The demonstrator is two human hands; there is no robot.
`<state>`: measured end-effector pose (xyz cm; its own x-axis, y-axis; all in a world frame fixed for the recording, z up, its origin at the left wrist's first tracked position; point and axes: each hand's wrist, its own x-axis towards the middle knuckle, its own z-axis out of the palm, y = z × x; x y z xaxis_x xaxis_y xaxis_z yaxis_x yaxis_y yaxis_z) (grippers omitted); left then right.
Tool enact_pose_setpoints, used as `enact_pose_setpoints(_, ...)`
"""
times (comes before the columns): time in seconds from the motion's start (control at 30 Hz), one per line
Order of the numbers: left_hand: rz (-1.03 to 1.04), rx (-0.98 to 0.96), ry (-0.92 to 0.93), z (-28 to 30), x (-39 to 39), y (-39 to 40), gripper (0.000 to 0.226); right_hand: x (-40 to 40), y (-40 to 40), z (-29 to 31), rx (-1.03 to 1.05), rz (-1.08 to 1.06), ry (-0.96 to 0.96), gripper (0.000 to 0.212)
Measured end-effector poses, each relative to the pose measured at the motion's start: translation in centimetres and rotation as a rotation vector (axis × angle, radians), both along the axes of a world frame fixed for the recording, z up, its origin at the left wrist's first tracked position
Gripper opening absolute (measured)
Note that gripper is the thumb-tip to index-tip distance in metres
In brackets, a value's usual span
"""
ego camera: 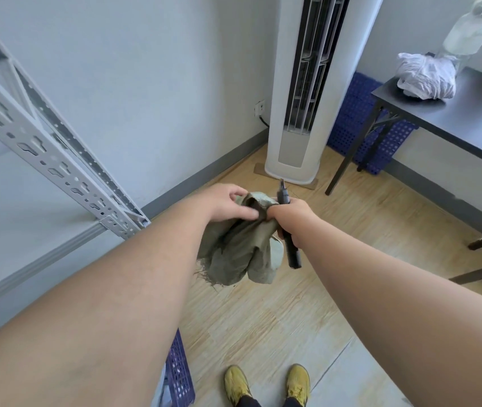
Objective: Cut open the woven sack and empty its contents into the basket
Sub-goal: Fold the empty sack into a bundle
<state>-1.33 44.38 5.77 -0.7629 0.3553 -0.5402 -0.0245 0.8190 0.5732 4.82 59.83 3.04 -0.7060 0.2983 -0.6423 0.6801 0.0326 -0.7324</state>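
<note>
Woven sack (242, 251) hangs limp at frame centre, bunched top pinched by left hand (228, 202); right hand (288, 214) grips the sack's top and a dark cutter (288, 230), blade end up. Looks already emptied, or nearly so. Next: set it down. Basket (179, 374) at 7 o'clock, close by feet. Open floor ahead; shelf upright 10 o'clock, table 2 o'clock, tower unit 12.

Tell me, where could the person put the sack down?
The bare wooden floor between the yellow shoes and the white tower fan is free. So is the dark table in front of the white bag. It is crowded by the purple basket near the metal shelf.
</note>
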Motion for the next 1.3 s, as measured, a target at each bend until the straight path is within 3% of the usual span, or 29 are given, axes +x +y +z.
enact_pose_setpoints(0.07,-0.122,-0.222,-0.019,-1.1,0.1,-1.2,0.085,0.0,0.3,-0.1,0.024,-0.019,-0.005,0.012)
enact_pose_setpoints(0.13,-0.103,-0.363,0.107,-2.7,0.5,-2.0,0.062,0.0,0.4,-0.3,0.06,-0.019,-0.005,0.01)
enact_pose_setpoints(0.2,0.009,-0.383,0.239,-3.4,0.6,-1.7,0.036,-0.1,-0.1,-0.7,0.078,0.008,-0.021,0.01)
enact_pose_setpoints(0.27,0.084,-0.285,0.232,-3.4,0.3,-0.7,0.035,-0.1,-1.0,-1.0,0.053,0.026,-0.076,0.005)
enact_pose_setpoints(0.33,0.116,-0.084,0.085,-2.4,0.3,0.2,0.049,-0.1,-1.6,-1.5,-0.012,-0.005,-0.119,0.007)
enact_pose_setpoints(0.4,0.131,0.146,-0.167,-1.3,0.9,0.4,0.092,-0.4,-1.9,-1.7,-0.074,-0.046,-0.085,0.007)
enact_pose_setpoints(0.43,0.13,0.217,-0.262,-1.2,1.2,0.3,0.11,-0.7,-1.8,-1.8,-0.089,-0.06,-0.075,0.015)
enact_pose_setpoints(0.5,0.08,0.226,-0.295,-1.7,1.6,-0.4,0.118,-1.0,-1.3,-1.7,-0.078,-0.047,-0.087,0.035)
enact_pose_setpoints(0.53,0.041,0.165,-0.246,-2.1,1.9,-0.7,0.11,-0.7,-1.0,-1.3,-0.086,-0.003,-0.068,0.039)
enact_pose_setpoints(0.63,0.076,0.006,0.045,-3.0,1.7,-1.5,0.048,0.1,-0.2,-0.6,-0.144,0.14,0.037,0.042)
enact_pose_setpoints(0.67,0.158,0.036,0.082,-3.1,1.3,-2.1,0.047,0.4,0.2,-0.6,-0.147,0.132,0.098,0.043)
enact_pose_setpoints(0.77,0.349,0.273,-0.055,-2.4,-0.1,-3.9,0.069,0.6,1.3,-1.3,0.025,0.099,0.204,0.066)
enact_pose_setpoints(0.83,0.396,0.431,-0.127,-0.9,-0.9,-4.5,0.061,0.8,1.6,-1.4,0.138,0.178,0.188,0.082)
enact_pose_setpoints(0.9,0.412,0.567,-0.177,0.5,-1.4,-4.6,0.055,0.8,1.7,-1.3,0.109,0.2,0.197,0.086)
enact_pose_setpoints(1.07,0.321,0.632,-0.293,2.0,-1.8,-4.2,0.059,0.0,2.2,-0.8,-0.048,0.166,0.233,0.076)
enact_pose_setpoints(1.17,0.324,0.632,-0.321,2.2,-2.0,-4.0,0.051,-0.4,2.8,-0.3,-0.151,0.21,0.238,0.071)
enact_pose_setpoints(1.23,0.325,0.618,-0.299,2.4,-2.3,-4.1,0.039,-0.3,2.8,0.0,-0.187,0.239,0.22,0.055)
enact_pose_setpoints(1.3,0.324,0.504,-0.161,2.6,-2.4,-4.2,0.028,-0.2,2.5,-0.1,-0.125,0.223,0.193,0.041)
